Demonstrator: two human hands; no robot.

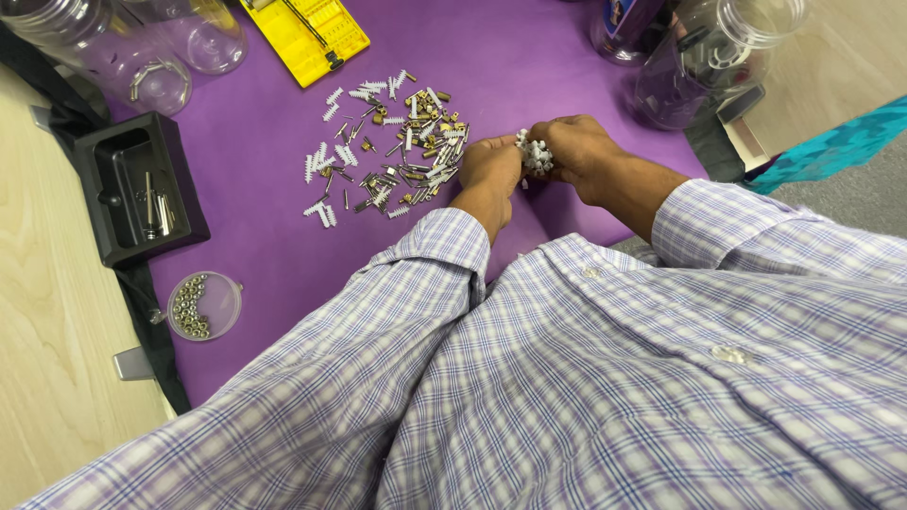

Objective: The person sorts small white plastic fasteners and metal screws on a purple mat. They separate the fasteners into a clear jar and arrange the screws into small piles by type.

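Right hand (578,151) is curled around a bunch of white plastic anchors (535,154). Left hand (489,168) pinches at the same bunch, beside a scattered pile of screws and anchors (392,146) on the purple mat (274,236).

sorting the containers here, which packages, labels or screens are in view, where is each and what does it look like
Yellow case: flat, rectangular, top centre on the purple mat, dark print.
Labelled jar: top right, clear, with a blue and white label.
Clear jars: top left, round, no label visible.
Black tray: left edge, rectangular, holding metal tools.
No screens in view.
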